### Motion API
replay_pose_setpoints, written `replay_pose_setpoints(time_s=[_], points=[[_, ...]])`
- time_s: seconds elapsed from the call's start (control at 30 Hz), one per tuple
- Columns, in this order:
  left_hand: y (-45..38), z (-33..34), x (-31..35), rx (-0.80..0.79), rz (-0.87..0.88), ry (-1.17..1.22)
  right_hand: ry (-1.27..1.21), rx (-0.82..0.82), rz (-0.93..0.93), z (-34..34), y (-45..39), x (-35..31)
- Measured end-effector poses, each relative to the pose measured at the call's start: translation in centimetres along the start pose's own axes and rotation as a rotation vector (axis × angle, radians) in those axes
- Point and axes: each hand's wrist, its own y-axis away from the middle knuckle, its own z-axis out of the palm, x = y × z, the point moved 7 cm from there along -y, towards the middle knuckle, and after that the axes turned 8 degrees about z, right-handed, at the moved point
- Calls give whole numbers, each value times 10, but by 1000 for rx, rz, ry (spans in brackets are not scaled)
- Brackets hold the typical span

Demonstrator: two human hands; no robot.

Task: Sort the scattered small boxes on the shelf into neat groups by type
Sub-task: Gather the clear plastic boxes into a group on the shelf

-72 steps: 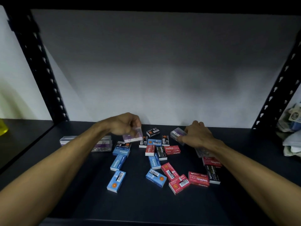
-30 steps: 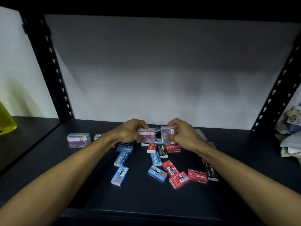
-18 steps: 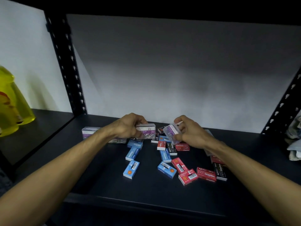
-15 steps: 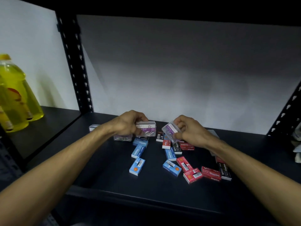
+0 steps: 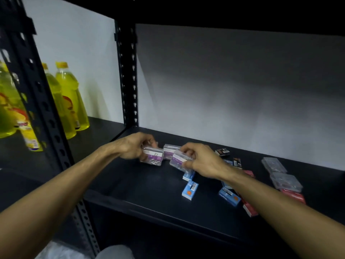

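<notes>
Head view: your left hand (image 5: 134, 146) has its fingers curled round a clear clip box (image 5: 152, 159) near the shelf's (image 5: 130, 186) back-left corner, low over the shelf or resting on it; which one, you can't tell from here. Your right hand (image 5: 200, 161) pinches a second clip box (image 5: 178, 162) just beside it, thumb on top and fingers clamped under the near edge. A third clear box (image 5: 170, 151) sits between and behind them, touching or nearly so.

These boxes are light, stiff plastic with smooth, slippery faces, and the loose clips inside will probably shift and rattle. Take each one across its short sides, near the corners, not by the lid, which may pop open.

The left box lies with its long axis roughly along the shelf's back edge, label up. The right box is tilted, its long axis running from back-left to front-right, label facing you; square it to the others before you set it down.

Blue boxes (image 5: 190, 190) lie towards the front edge, pointing roughly front to back. Red boxes (image 5: 250, 209) and two more clear boxes (image 5: 280, 172) sit well apart, towards the right end. A small black box (image 5: 222, 152) rests near the back edge. Yellow bottles (image 5: 70, 98) stand in the bay to the left.
</notes>
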Motion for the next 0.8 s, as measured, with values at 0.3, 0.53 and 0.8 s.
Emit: replay_pose_setpoints(time_s=[0.3,0.53,0.8], points=[[9,3,-34,-15,-21,82,71,-72,-16,29,-15,-20],[9,4,-38,3,-5,93,80,-80,-14,37,-19,-24],[9,2,-40,20,5,95,102,-80,-21,37,-18,-26]])
